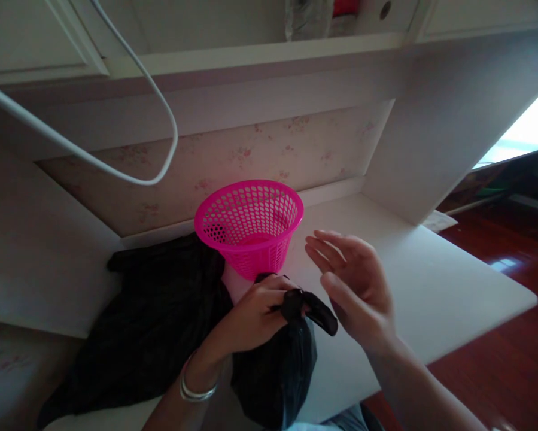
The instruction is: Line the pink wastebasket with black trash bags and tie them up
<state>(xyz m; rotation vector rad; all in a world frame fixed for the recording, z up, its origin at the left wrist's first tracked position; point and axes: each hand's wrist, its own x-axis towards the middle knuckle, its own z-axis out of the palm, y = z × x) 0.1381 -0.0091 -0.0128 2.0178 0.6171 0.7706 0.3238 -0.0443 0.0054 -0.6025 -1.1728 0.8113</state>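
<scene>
Reaching up from the bottom centre of the frame, left hand bent at the wrist, a silver bangle ringing the forearm just below it. Fingers curled tight, clamped on the twisted neck of a black plastic bag, the bunched top poking out to the right of the knuckles. Bag body hanging down from the fist toward the lower edge of the frame, its lowest part cut off there.

Coming in from the lower right, right hand raised on its edge, palm turned left toward the bag. Fingers straight and slightly spread, thumb lying along the near side, holding nothing, just beside the bag's knotted tip but apart from it.

Directly above the left hand, at centre frame, a pink perforated basket, upright, mouth open, standing on the white desk close against the back panel. Spread over the desk's left part, from the basket down to the lower left corner, a loose sheet of dark plastic, rumpled, draped over the front edge.

Right half of the desk bare out to its right and front edges, red wooden floor beyond. Looping across the upper left, a white cable, hanging well above the hands.
</scene>
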